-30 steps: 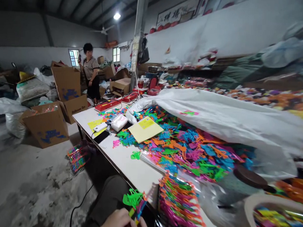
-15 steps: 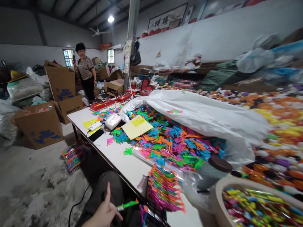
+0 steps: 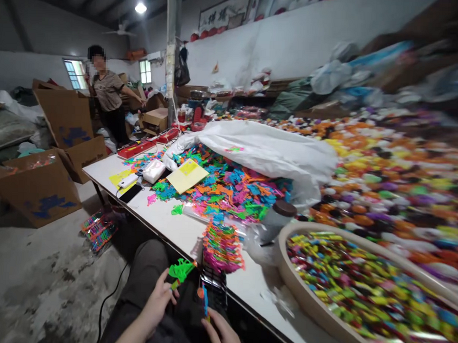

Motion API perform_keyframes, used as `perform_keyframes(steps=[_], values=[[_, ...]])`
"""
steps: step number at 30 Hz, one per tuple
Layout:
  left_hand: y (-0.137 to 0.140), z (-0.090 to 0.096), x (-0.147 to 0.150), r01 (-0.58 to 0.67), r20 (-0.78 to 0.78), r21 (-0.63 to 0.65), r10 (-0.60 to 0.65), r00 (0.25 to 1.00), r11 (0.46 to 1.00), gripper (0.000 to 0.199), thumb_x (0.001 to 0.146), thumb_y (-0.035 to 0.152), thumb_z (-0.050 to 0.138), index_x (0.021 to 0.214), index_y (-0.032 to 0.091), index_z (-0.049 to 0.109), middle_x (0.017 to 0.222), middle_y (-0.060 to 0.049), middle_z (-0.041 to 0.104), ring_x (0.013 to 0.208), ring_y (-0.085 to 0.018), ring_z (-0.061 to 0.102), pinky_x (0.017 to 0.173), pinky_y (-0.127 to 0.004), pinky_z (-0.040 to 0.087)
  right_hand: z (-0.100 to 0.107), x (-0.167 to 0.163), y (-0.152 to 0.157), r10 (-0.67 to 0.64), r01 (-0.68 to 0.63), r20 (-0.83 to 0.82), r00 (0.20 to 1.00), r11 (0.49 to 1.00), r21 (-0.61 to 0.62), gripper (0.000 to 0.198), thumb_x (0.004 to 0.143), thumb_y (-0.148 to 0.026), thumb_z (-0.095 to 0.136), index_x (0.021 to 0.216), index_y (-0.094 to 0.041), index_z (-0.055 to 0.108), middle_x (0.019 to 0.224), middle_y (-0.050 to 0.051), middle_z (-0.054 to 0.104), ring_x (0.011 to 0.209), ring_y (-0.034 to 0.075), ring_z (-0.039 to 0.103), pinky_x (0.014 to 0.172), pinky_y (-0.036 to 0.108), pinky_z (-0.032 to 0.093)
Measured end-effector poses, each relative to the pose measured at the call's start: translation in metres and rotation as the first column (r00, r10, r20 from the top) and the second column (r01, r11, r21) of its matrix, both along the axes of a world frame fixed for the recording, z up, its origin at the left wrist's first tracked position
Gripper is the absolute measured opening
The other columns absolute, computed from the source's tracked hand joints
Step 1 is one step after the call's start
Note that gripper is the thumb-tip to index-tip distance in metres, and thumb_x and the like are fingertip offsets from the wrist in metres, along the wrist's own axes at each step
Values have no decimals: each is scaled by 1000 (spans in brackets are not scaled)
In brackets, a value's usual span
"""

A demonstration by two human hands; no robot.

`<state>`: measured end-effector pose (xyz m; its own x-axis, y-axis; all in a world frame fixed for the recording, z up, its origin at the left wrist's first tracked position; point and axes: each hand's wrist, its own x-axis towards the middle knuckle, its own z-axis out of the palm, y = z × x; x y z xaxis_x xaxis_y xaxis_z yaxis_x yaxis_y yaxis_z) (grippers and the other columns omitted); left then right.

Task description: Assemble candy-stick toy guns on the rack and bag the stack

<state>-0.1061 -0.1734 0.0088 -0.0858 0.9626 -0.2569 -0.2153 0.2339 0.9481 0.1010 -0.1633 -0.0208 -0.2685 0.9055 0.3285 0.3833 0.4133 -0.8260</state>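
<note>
- Over on the left, a bundle [image 3: 98, 232] of bright pieces sits on the floor by the table [image 3: 167, 219]; its wrap shines, so I'd call it slippery and scoop from below.
- Next along, the left hand [image 3: 157, 299], and its fingers are closed on the near end of the green piece [image 3: 181, 270], which points up and away over the lap.
- That green piece looks thin and light, springy rather than stiff; its open cut-outs could bend or snag, so the plain near end is the place to grip.
- Just right of it, apart, stands the blue piece [image 3: 205, 302] with an orange disc on its left: narrow, probably smooth and apt to twist, best pinched low.
- And there's the right hand [image 3: 223, 331], fingertips pinching exactly that low end.
- Beyond, at the table's near edge, a stack [image 3: 223, 246] of like pieces lies layered; it looks loose, likely to slide apart if taken from one side.
- Farther back, the pile [image 3: 236, 189] looks tangled; single pieces probably need teasing out.
- Finally, near right, the tub [image 3: 286, 268] brims with shiny sticks [image 3: 345, 280], seemingly light and slick, easiest held mid-length.
</note>
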Motion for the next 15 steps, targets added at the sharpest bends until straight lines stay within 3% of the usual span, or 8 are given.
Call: perform_keyframes(steps=[5, 10, 13, 15], values=[[4, 2, -4, -84, 19, -93, 86, 996, 992, 90, 67, 50, 62, 139, 9, 29, 62, 4, 47, 59, -10, 40, 62, -24, 32, 19, 5, 6, -169, 155, -127, 977, 981, -117, 28, 81, -42, 54, 93, -18, 62, 82, 7, 71, 75, 17, 69, 67, 21, 56], [12, -11, -13, -175, -25, -96, 174, 985, 980, 90, 55, 60, 70, 126, 10, 46, 63, 4, 47, 56, -9, 37, 56, -23, 29, 21, 5, 16, -205, 186, -133, 970, 972, -141, 18, 78, -38, 55, 80, -19, 55, 70, 4, 66, 65, 15, 65, 60, 20, 53], [14, -16, -16, -193, -31, -104, 191, 981, 976, 74, 63, 69, 57, 107, 10, 59, 56, 4, 43, 54, -11, 38, 57, -25, 33, 16, 7, 22, -260, 245, -90, 961, 957, -154, 23, 79, -39, 55, 86, -18, 58, 79, 6, 68, 73, 17, 65, 67, 24, 53], [15, -14, -17, -155, -67, -100, 149, 987, 983, 66, 70, 69, 49, 97, 12, 64, 68, -2, 53, 64, -14, 47, 66, -27, 40, 14, 10, 27, -360, 346, -75, 930, 926, -152, 29, 77, -42, 56, 89, -17, 58, 82, 8, 68, 75, 19, 65, 69, 27, 52]])
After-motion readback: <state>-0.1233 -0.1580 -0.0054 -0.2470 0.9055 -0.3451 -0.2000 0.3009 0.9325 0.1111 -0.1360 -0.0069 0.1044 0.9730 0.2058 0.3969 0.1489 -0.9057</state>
